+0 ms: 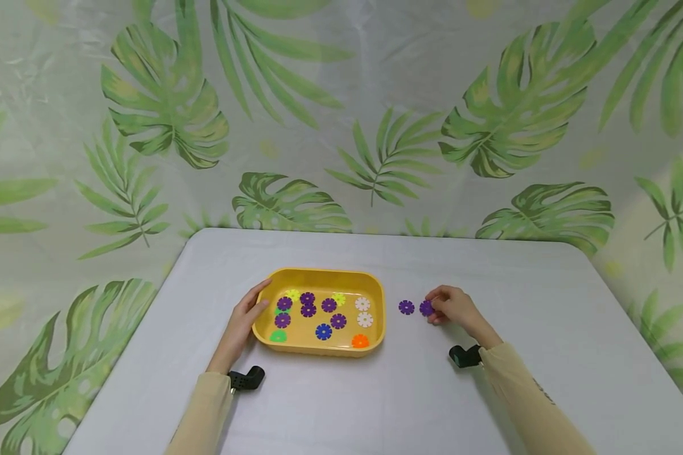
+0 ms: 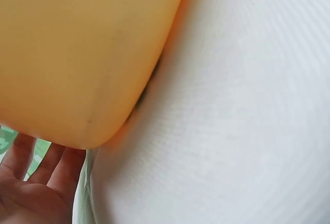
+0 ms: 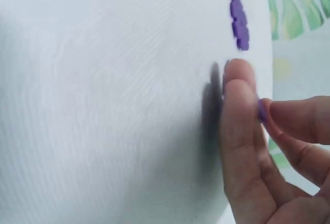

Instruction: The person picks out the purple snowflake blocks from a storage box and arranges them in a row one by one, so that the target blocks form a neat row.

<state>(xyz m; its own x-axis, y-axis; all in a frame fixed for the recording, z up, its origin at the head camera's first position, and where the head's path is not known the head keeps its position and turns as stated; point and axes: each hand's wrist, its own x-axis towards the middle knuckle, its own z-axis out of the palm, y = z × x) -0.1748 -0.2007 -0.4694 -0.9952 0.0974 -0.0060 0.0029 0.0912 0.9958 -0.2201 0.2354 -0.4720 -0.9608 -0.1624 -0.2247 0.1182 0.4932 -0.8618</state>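
Observation:
A yellow tray (image 1: 319,349) holds several notched plastic snowflake discs: purple, blue, white, orange, green and yellow. My left hand (image 1: 243,321) grips its left side, the thumb over the rim and the fingers along the outer wall. In the left wrist view, those fingers (image 2: 54,167) meet the edge of the tray. To the right of the tray, my right hand (image 1: 452,306) pinches a purple snowflake disc (image 1: 426,308) between thumb and fingers, low over the table. The fingers hide part of this disc. Just left of it lies another purple snowflake disc (image 1: 406,307), flat on the tabletop.
A white cloth covers the table (image 1: 341,404). Behind it hangs a leaf-patterned curtain (image 1: 398,114). Each wrist wears a small black camera, one by the left sleeve (image 1: 247,378) and one by the right (image 1: 465,356).

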